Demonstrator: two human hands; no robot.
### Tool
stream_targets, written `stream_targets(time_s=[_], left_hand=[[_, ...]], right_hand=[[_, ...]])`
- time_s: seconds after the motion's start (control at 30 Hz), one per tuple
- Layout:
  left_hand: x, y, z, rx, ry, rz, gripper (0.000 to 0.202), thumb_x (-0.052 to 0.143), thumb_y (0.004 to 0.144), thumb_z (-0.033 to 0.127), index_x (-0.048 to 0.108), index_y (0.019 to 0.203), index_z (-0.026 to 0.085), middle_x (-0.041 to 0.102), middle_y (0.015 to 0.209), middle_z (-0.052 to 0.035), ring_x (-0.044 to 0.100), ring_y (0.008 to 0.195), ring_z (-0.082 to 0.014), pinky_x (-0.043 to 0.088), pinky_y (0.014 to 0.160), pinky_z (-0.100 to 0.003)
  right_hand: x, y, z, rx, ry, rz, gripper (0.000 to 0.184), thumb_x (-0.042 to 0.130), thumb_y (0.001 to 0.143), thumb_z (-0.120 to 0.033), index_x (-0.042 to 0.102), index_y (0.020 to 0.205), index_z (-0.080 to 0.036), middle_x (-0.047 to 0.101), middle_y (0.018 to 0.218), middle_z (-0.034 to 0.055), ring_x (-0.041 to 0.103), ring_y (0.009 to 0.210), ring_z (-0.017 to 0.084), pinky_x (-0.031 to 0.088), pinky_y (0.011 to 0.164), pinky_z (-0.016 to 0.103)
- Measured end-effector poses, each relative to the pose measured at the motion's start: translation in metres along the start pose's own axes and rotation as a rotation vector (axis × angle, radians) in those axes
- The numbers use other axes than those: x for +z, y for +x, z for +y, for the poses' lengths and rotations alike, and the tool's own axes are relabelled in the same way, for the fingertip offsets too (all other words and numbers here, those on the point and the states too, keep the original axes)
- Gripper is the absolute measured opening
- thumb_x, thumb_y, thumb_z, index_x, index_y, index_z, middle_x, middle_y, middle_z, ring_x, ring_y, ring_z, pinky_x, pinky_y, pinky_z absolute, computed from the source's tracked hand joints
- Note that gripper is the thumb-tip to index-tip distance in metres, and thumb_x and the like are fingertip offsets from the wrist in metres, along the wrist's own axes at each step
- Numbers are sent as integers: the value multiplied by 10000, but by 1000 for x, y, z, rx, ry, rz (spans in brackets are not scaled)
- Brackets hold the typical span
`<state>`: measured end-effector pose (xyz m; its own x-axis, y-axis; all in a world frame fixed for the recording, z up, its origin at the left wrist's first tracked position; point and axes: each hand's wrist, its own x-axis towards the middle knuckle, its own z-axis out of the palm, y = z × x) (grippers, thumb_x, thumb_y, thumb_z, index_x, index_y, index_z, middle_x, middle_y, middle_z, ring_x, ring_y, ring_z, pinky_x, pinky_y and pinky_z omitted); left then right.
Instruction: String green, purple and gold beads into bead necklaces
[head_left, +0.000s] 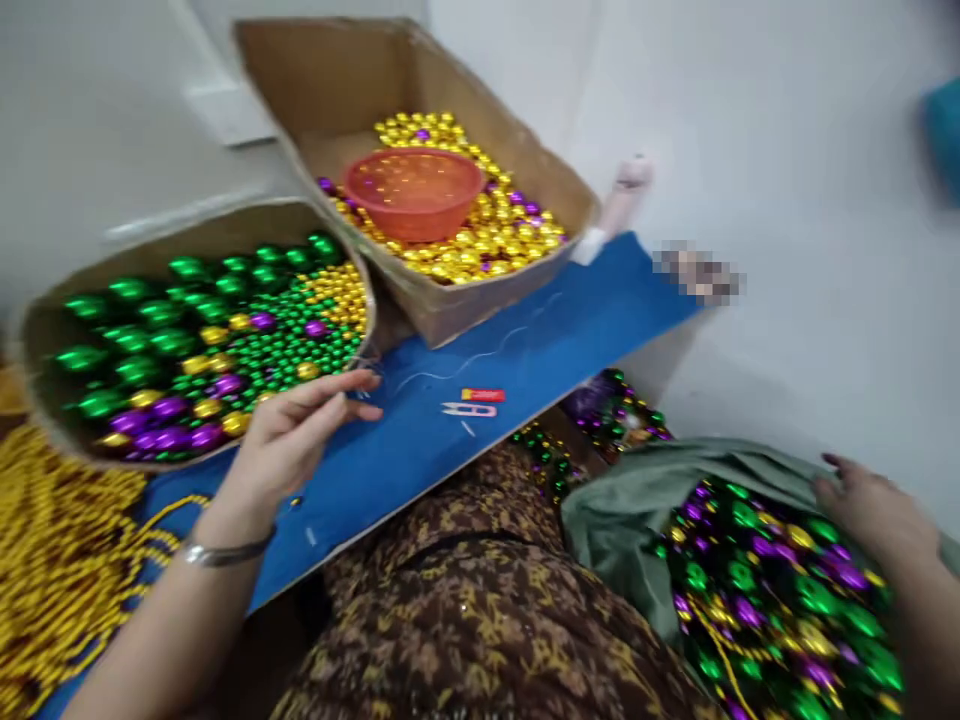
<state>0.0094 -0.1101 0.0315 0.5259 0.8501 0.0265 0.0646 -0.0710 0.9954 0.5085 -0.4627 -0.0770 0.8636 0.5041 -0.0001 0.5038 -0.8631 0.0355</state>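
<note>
My left hand (296, 435), with a silver bracelet (229, 553) on its wrist, is over the blue board (420, 440) beside a cardboard box of beads (56, 440). Its fingers are stretched out and apart; thin clear strands show by the fingertips, and I cannot tell whether they touch. My right hand (874, 500) is slightly blurred at the rim of a green cloth bag (622, 510), fingers apart. Inside the bag lie green, purple and gold bead strings (802, 580). Small pinkish thread snips (472, 409) and a red-and-yellow item (484, 395) rest on the board.
Behind the board stands a larger cardboard box (480, 310) of gold and purple beads, with an orange bowl (416, 200) on top. Gold bead strands (60, 560) are heaped at left. A clear thread (480, 355) crosses the board. More bead strings (551, 460) lie below its edge.
</note>
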Motion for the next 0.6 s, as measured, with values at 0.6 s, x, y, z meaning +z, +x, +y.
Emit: stream_targets(time_s=[0.6], left_hand=[[-18,-101,-41,-51,-360,-67,297,615,864,403,756,1003,182,713,983,-131,679,749,-212,549,710,-347]], right_hand=[[-27,-107,-452,-1774,921,-333,518,532,933,-281,382,1428,-293,354,1501,123,647,941,148,578,811,330]])
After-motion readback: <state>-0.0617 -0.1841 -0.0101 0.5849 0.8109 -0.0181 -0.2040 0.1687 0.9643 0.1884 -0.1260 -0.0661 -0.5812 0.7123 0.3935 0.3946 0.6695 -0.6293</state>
